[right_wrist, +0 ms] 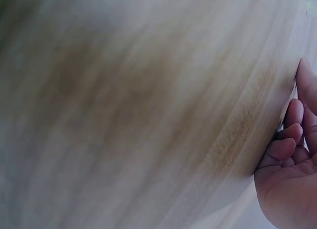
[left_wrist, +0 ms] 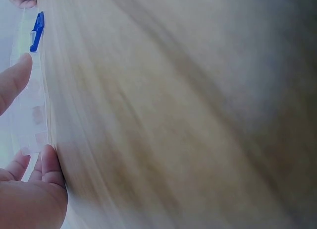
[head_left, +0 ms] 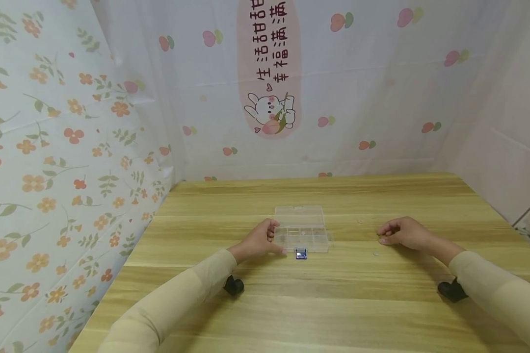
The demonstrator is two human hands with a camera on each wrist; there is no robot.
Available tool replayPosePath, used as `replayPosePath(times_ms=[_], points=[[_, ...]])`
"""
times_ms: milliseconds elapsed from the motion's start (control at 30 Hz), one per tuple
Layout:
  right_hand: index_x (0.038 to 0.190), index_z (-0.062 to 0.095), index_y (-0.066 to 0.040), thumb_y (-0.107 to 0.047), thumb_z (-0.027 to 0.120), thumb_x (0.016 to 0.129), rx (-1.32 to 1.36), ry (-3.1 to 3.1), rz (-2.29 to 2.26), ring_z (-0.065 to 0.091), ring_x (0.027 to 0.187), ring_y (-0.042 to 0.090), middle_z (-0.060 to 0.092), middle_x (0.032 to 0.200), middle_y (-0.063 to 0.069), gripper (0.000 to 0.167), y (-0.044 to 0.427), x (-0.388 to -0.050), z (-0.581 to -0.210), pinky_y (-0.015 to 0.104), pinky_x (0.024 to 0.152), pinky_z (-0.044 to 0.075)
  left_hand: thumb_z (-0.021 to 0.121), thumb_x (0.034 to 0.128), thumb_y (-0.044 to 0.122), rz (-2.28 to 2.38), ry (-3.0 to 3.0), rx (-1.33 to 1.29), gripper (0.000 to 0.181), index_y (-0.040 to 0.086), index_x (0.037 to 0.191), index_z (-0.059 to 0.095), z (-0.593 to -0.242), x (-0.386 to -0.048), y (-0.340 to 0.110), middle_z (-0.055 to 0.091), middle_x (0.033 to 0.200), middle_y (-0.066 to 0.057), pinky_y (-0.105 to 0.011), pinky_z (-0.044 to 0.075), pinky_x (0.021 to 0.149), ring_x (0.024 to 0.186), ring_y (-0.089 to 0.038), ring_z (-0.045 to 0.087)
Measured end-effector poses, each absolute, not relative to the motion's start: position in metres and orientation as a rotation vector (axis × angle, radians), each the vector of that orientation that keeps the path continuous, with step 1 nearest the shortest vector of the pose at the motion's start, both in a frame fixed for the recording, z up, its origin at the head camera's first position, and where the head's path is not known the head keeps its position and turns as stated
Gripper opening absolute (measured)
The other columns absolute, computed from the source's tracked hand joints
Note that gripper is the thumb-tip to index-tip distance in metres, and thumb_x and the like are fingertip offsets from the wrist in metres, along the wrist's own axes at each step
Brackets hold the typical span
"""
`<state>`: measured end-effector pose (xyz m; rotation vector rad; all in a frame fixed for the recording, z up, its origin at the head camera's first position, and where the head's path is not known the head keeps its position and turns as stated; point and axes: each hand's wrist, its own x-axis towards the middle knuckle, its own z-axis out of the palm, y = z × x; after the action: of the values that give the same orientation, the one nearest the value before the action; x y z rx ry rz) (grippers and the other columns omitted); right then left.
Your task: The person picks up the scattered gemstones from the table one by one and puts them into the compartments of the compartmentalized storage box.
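At left end, transparent compartment box [head_left: 319,241] being held by left hand [head_left: 261,238]; right of box, grip of right hand [head_left: 404,233] being obscured, contents unclear.

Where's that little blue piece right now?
In the head view, the blue piece is at the near edge of the clear box, just right of the left hand's thumb.

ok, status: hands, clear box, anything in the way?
Left hand grips clear box by its left end. Right hand low at table, grasp unclear. Lid open. No obvious obstruction; small clear piece near right hand.
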<state>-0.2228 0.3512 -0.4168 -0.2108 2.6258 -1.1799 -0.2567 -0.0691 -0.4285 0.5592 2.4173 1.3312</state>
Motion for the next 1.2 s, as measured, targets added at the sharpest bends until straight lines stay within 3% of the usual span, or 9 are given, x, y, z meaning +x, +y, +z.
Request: replayPosePath(times_ms=[733,1200], points=[[0.105,0.068,0.0,-0.024,0.076,0.086,-0.23,2.66,-1.157,0.05,0.083,0.019,0.063,0.097,0.006,0.032,0.348,-0.225,-0.418,0.028,0.066,0.046,0.088,0.0726,0.016,1.336,2.403,0.548,0.076,0.002,0.134,0.044,-0.428,-0.257,-0.069,0.043,0.109,-0.009,-0.034,0.038,0.082,0.095,-0.02,0.04],[0.112,0.064,0.002,-0.03,0.073,0.088,-0.226,2.633,-1.258,0.053,0.089,0.021,0.062,0.1,0.008,0.041,0.33,-0.226,-0.404,0.03,0.073,0.048,0.087,0.073,0.015,1.333,2.405,0.544,0.074,0.002,0.132,0.044,-0.428,-0.257,-0.068,0.043,0.108,-0.009,-0.034,0.038,0.081,0.094,-0.02,0.04]])
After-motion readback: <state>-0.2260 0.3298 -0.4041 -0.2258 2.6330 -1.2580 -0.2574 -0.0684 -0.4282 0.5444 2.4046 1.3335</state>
